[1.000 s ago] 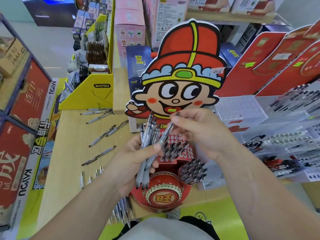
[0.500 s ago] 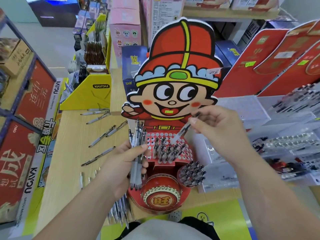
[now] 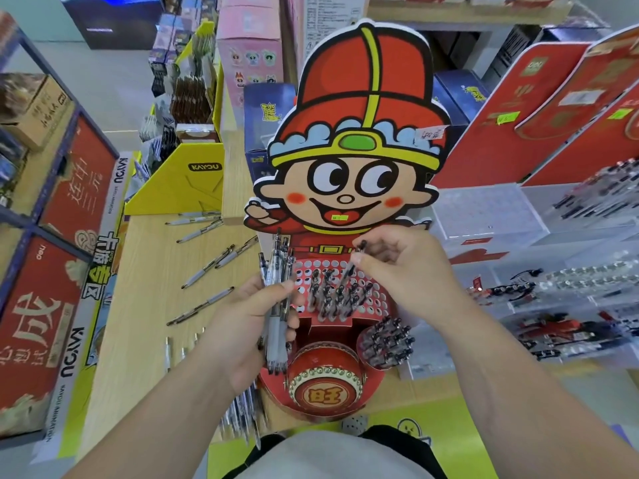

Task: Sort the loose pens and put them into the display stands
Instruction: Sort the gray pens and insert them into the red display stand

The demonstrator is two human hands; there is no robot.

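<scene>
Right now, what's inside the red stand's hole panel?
A cluster of dark-capped pens fills the middle holes of the hole panel; outer holes show empty. The right hand covers the panel's upper right corner.

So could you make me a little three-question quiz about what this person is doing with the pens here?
1. True or false: the right hand holds a single pen over the red cartoon stand.
2. What does the left hand hold? A) a bundle of pens B) a box C) nothing
3. Fill in: loose pens lie on the wooden ____.

Key: 1 true; 2 A; 3 table.
</scene>
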